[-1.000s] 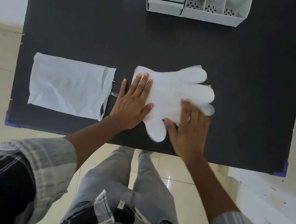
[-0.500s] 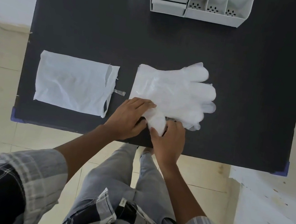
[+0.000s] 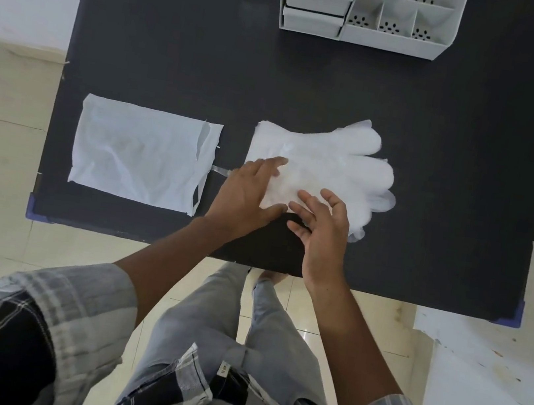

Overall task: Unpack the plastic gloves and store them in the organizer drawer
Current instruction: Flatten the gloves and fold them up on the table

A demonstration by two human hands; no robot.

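Near front edge of dark tabletop (image 3: 313, 70), about mid-width: stack of plastic gloves (image 3: 333, 167) lying flat, cuffs to the left, fingers to the right. Left hand (image 3: 246, 192) palm down on cuff end, fingers straight and together, pressing. Right hand (image 3: 324, 225) just beside it, over lower edge of stack, fingers spread and loosely bent, gripping nothing; contact with gloves not clear. Toward front left corner: flat white packaging bag (image 3: 138, 152), open end facing gloves, apart from them. At back edge, right of centre: white organizer (image 3: 387, 40), both drawers (image 3: 318, 0) closed.
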